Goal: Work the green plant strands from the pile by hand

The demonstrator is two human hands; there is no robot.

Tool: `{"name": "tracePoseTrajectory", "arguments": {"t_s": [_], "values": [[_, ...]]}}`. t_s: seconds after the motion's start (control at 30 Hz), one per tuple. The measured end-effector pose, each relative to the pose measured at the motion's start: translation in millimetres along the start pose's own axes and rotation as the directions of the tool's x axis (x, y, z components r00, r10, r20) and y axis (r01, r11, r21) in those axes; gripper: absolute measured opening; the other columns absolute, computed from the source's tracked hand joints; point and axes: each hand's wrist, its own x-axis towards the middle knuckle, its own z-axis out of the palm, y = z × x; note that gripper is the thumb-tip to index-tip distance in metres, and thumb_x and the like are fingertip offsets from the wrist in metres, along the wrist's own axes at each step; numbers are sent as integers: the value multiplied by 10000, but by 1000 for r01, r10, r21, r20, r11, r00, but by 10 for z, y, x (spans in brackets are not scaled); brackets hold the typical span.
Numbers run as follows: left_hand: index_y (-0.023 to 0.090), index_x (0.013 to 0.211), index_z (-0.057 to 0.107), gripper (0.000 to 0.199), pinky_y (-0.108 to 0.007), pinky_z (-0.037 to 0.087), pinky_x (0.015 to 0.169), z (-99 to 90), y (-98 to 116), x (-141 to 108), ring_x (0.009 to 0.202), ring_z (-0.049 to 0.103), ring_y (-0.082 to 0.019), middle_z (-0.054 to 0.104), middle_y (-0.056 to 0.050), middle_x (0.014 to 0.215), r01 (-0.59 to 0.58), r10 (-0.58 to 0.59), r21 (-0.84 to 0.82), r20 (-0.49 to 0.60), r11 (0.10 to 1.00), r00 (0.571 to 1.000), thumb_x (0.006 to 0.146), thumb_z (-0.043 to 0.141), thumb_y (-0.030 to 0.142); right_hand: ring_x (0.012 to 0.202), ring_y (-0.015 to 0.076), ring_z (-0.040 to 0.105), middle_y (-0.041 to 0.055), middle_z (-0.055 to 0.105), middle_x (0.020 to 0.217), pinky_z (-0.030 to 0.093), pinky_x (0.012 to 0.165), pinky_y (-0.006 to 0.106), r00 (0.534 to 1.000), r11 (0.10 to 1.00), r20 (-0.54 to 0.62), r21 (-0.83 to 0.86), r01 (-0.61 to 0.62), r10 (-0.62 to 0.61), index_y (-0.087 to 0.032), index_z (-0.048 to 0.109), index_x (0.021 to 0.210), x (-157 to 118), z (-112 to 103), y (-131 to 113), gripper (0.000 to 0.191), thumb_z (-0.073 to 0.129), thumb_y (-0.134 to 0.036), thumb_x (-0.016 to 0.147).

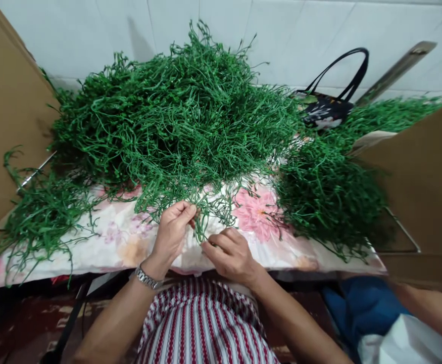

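A large heap of thin green stems (pixel 190 111) lies on the flowered tablecloth, against the tiled wall. At the front of the heap, my left hand (pixel 174 227) pinches a few green stems between thumb and fingers; a watch is on that wrist. Close beside it on the right, my right hand (pixel 230 253) has its fingers curled and pressed together near the hanging ends of the stems. What it holds, if anything, is too small to make out. Loose stems are spread on the cloth just beyond both hands.
Smaller green piles lie at the left (pixel 46 212) and right (pixel 327 192). Cardboard boxes (pixel 12 116) (pixel 425 187) stand on both sides. A black flowered bag (pixel 325 111) rests by the wall. Another person's arm and blue clothing (pixel 372 303) show at lower right.
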Motion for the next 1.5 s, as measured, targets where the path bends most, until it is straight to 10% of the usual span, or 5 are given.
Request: {"name": "tracePoseTrajectory", "arguments": {"t_s": [0.43,0.83,1.1,1.3,1.5], "values": [[168,773,587,110,-203,393,568,-208,-38,-379,595,475,-94,534,10,659,-204,204,-59,-2,977,979,758,642,262,740,158,592,140,596,1018,509,679,295,880,881,31,6,-474,473,-106,484,1218,72,-254,294,363,470,-196,866],[184,798,580,59,-210,375,599,-171,132,-502,619,454,-95,522,20,685,-427,439,523,110,738,892,803,538,143,756,146,602,44,640,871,499,644,288,910,952,-311,219,-214,276,-214,606,1012,521,-798,-53,275,544,-63,791],[186,847,583,163,-254,424,715,-137,165,-510,802,541,-141,562,-31,828,-565,525,590,263,577,810,793,498,57,909,188,562,57,646,907,437,856,398,976,997,215,56,-56,43,-166,605,990,703,-647,6,173,514,-158,844],[180,971,556,196,-268,433,723,-148,128,-521,811,524,-146,541,-56,924,-523,500,554,208,648,841,803,497,99,827,163,542,64,615,811,454,787,348,980,974,167,185,-134,103,-136,589,947,581,-499,35,150,473,-136,851],[176,855,577,132,-242,429,677,-129,155,-508,758,533,-130,549,-30,796,-592,521,629,326,504,789,803,514,73,778,159,530,51,588,764,447,762,333,975,958,164,219,-184,150,-140,580,908,545,-404,-29,120,475,-138,848]]}}
